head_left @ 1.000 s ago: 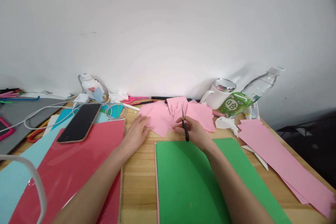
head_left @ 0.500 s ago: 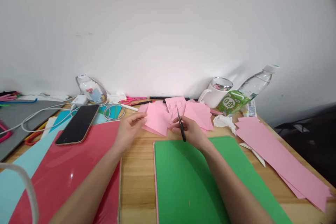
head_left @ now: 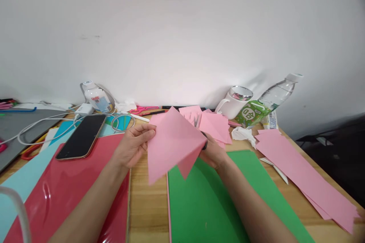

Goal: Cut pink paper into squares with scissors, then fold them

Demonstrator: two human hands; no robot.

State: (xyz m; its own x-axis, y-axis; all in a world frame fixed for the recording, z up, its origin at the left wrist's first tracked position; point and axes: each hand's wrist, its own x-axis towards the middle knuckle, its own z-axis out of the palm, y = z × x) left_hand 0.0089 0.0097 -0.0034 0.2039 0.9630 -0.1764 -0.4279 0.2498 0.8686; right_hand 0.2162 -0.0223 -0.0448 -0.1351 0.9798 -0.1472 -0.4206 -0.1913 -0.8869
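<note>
Between my two hands a folded sheet of pink paper [head_left: 172, 140] is held up, its lower corners hanging over the table and the green sheet [head_left: 205, 201]. My left hand [head_left: 137, 144] pinches its left edge between thumb and fingers. At its right corner is my right hand [head_left: 213, 150], closed round the dark handles of a pair of scissors [head_left: 196, 120]; the paper hides most of them, and only the blade tips show above its edge. Whether the right fingers also grip the paper is hidden. Behind lies a pile of pink paper pieces [head_left: 215, 125].
Red plastic-wrapped paper [head_left: 71, 197] and a phone [head_left: 82, 136] lie left, near a cable and a white bottle [head_left: 98, 97]. A white mug [head_left: 234, 102], green packet [head_left: 252, 113], water bottle [head_left: 281, 91] and crumpled tissue [head_left: 243, 134] stand or lie right. Pink strips [head_left: 305, 178] cover the right edge.
A pink sheet has come up off the pile and now spans both hands. The scissors, in full view before, are now mostly behind it.
</note>
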